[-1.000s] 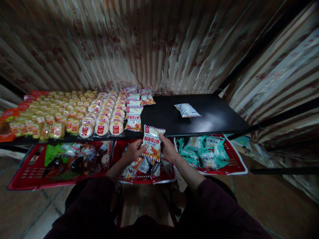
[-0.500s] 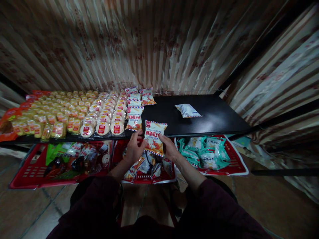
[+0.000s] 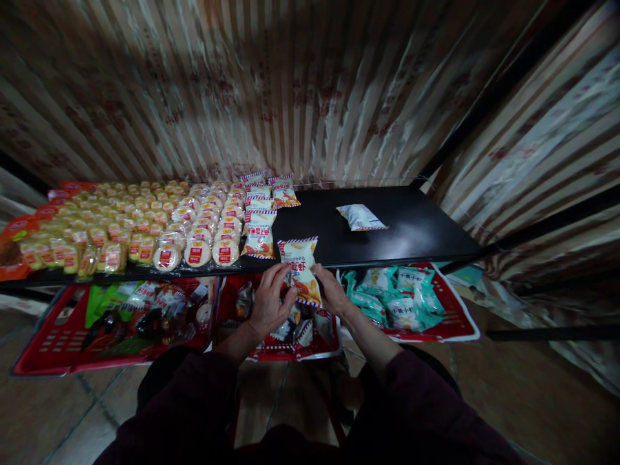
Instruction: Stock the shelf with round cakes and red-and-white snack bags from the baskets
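Between my two hands is a white snack bag [image 3: 301, 258] with red lettering and a red-and-blue striped edge, held above the front edge of the black shelf. My right hand [image 3: 332, 294] is closed on its right edge, thumb on the front. My left hand [image 3: 271, 300] is closed at the bag's left lower side, its fingers partly hiding the print. Matching bags [image 3: 259, 234] lie in a column on the shelf, with another bag [image 3: 283, 191] beside the column at the back. Below my hands, a red basket [image 3: 271, 354] holds more small bags.
Wrapped round crackers [image 3: 197, 250] and yellow packaged cakes [image 3: 113, 255] fill the shelf's left. A bag lying back side up [image 3: 361, 217] rests on the black shelf [image 3: 411, 239]. Red baskets with green bags [image 3: 404, 310] and mixed snacks [image 3: 145, 303] stand below.
My left hand has come in closer against the bag's left side. The bag has shifted slightly left and tilted a little; my right hand keeps hold of it.
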The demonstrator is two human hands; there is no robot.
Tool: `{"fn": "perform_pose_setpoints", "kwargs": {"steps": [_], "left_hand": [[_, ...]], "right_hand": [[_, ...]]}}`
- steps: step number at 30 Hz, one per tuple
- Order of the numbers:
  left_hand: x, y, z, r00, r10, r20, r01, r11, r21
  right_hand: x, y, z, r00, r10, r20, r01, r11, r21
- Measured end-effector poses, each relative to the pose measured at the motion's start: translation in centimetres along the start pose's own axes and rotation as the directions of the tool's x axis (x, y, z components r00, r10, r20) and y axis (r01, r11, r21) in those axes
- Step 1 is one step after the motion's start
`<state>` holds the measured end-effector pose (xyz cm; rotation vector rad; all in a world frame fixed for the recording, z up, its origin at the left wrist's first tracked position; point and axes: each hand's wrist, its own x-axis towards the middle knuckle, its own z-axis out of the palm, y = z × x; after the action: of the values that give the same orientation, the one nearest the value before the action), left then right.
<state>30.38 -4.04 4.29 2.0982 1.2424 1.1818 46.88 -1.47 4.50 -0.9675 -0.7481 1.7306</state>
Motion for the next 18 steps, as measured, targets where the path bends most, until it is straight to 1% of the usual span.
{"fn": "perform_pose_setpoints", "kwargs": {"steps": [3, 6, 9, 11, 13, 14, 18], "left_hand": [[-0.2, 0.4, -0.2, 0.998, -0.052, 0.039, 0.056, 0.991, -0.123], [-0.4, 0.6, -0.3, 0.989, -0.124, 0.077, 0.143, 0.939, -0.313], [-0.5, 0.5, -0.2, 0.969, -0.211, 0.125, 0.245, 0.831, -0.499], [-0.4, 0.5, -0.2, 0.936, -0.301, 0.181, 0.348, 0.726, -0.593], [-0.3, 0.6, -0.2, 0.897, -0.375, 0.234, 0.431, 0.628, -0.648], [-0.2, 0.6, -0.2, 0.885, -0.393, 0.25, 0.453, 0.598, -0.661], [-0.1, 0.6, -0.2, 0.863, -0.406, 0.3, 0.492, 0.542, -0.681]], "right_hand": [[0.1, -0.3, -0.1, 1.0, 0.025, 0.013, -0.025, 0.998, 0.054], [0.3, -0.5, -0.3, 1.0, 0.015, -0.009, -0.015, 0.998, 0.058], [0.5, -0.2, -0.6, 0.996, -0.058, -0.074, 0.058, 0.998, -0.001], [0.6, 0.0, -0.7, 0.992, -0.092, -0.088, 0.087, 0.995, -0.054], [0.7, 0.3, -0.8, 0.991, -0.106, -0.077, 0.098, 0.99, -0.103], [0.8, 0.4, -0.9, 0.991, -0.113, -0.068, 0.105, 0.987, -0.123], [1.0, 0.7, -1.1, 0.989, -0.138, -0.061, 0.127, 0.98, -0.153]]}}
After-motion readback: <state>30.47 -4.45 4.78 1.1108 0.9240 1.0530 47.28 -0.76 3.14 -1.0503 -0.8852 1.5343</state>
